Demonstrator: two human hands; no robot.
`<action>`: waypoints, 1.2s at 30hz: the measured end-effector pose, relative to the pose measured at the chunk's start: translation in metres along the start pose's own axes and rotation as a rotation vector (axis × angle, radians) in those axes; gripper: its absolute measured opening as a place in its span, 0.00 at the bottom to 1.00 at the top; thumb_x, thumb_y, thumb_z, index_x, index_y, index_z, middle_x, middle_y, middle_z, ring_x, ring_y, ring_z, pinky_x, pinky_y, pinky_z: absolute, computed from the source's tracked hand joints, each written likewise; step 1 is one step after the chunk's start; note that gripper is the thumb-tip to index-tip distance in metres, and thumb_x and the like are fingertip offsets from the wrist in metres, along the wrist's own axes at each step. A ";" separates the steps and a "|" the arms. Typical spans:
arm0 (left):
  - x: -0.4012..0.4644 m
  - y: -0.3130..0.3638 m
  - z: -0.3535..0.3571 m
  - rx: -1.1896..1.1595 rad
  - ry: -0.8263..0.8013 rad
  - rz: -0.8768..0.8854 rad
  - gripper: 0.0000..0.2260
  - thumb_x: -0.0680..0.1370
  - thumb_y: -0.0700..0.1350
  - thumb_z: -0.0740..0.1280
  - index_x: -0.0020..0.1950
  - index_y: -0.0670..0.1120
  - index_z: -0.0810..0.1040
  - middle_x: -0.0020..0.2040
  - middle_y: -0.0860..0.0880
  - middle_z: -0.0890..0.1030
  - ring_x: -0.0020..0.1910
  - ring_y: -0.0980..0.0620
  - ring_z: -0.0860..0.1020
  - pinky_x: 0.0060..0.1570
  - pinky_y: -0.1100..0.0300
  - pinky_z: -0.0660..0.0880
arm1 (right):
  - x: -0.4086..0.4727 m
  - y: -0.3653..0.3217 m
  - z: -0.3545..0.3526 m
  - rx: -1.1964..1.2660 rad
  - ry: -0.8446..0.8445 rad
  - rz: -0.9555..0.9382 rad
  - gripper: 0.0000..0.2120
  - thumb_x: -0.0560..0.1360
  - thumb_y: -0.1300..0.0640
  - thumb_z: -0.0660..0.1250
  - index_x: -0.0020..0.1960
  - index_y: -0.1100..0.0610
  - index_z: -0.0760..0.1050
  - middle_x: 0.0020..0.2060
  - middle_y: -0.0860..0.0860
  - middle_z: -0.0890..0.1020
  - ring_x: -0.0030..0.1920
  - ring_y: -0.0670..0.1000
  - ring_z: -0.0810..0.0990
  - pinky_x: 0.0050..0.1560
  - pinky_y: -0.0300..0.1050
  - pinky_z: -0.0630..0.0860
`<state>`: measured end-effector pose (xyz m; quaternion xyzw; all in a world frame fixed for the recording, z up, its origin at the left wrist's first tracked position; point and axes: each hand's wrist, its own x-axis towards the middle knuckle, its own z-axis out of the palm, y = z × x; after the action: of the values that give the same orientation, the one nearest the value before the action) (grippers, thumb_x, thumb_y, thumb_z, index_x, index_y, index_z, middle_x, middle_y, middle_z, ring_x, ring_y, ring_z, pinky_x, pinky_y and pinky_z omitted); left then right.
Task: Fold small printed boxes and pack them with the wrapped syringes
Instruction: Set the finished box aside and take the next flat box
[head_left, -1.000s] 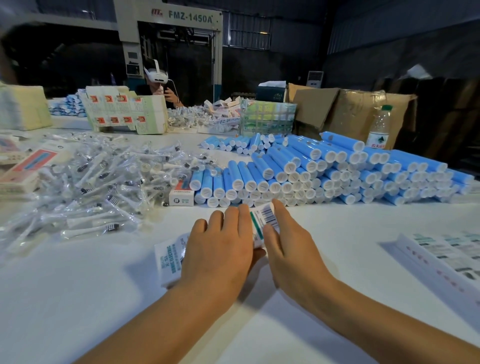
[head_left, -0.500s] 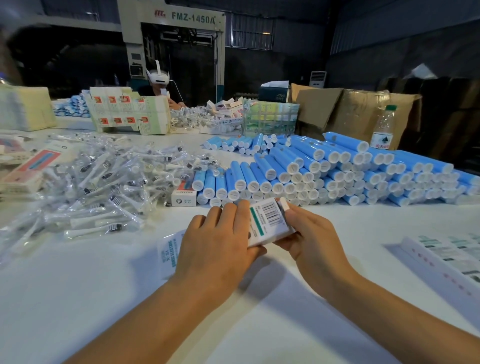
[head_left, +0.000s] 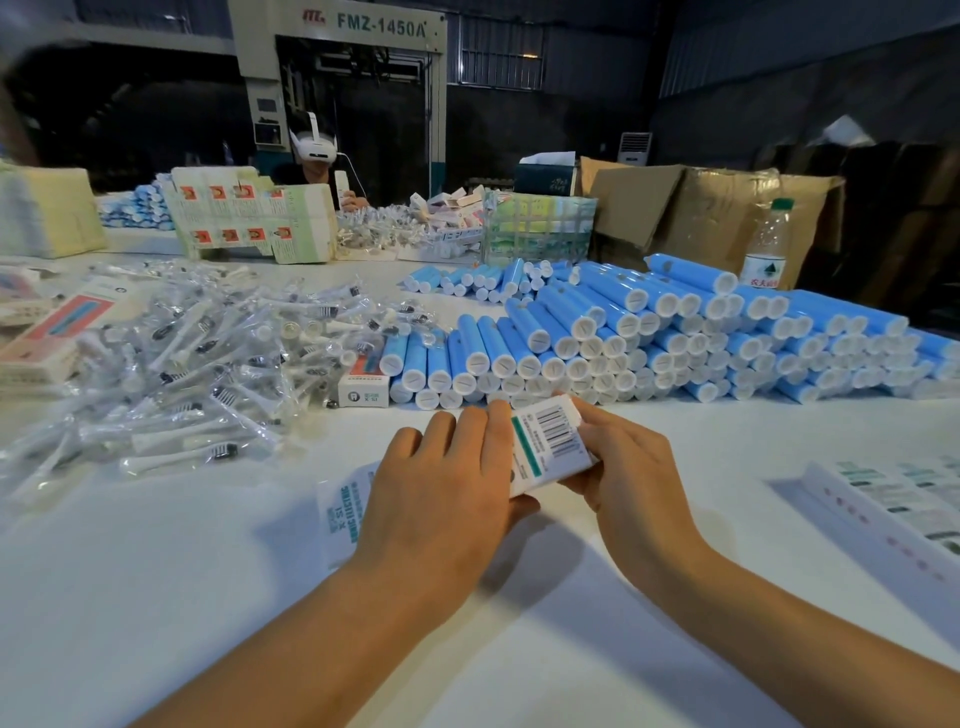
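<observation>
Box (head_left: 550, 447) half hidden under left hand (head_left: 441, 493)

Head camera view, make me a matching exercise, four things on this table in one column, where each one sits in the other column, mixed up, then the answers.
Things:
1. printed box
2. blue tubes
3. water bottle
4. wrapped brush heads

Places:
A. heaped on the table's left side
B. upright behind the right end of the blue stack
C. held between the left hand and right hand
D. stacked in rows across the middle and right

Pairs: 1-C, 2-D, 3-B, 4-A
</observation>
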<state>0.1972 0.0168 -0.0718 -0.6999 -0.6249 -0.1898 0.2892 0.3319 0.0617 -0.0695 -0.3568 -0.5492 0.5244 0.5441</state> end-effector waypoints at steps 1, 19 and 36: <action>0.000 0.001 0.000 0.003 0.004 -0.008 0.34 0.63 0.59 0.76 0.58 0.35 0.78 0.44 0.41 0.81 0.37 0.43 0.79 0.31 0.54 0.74 | -0.001 0.001 0.000 -0.012 0.032 -0.012 0.21 0.79 0.66 0.53 0.48 0.47 0.81 0.37 0.47 0.85 0.41 0.47 0.83 0.41 0.39 0.81; 0.002 0.000 0.008 0.061 -0.026 -0.052 0.34 0.76 0.67 0.48 0.70 0.46 0.42 0.66 0.50 0.64 0.62 0.50 0.67 0.54 0.58 0.66 | -0.002 0.006 0.001 -0.405 0.187 -0.346 0.07 0.75 0.58 0.68 0.41 0.47 0.75 0.42 0.49 0.80 0.40 0.46 0.76 0.38 0.35 0.73; 0.004 0.003 0.001 0.145 -0.082 -0.142 0.33 0.67 0.63 0.67 0.61 0.39 0.76 0.47 0.45 0.79 0.41 0.47 0.78 0.34 0.55 0.73 | -0.002 0.007 0.002 -0.653 0.205 -0.585 0.11 0.75 0.62 0.67 0.57 0.61 0.81 0.42 0.50 0.76 0.42 0.42 0.74 0.40 0.27 0.70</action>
<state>0.2007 0.0201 -0.0708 -0.6384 -0.6963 -0.1353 0.2988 0.3293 0.0610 -0.0764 -0.3897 -0.7067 0.1097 0.5802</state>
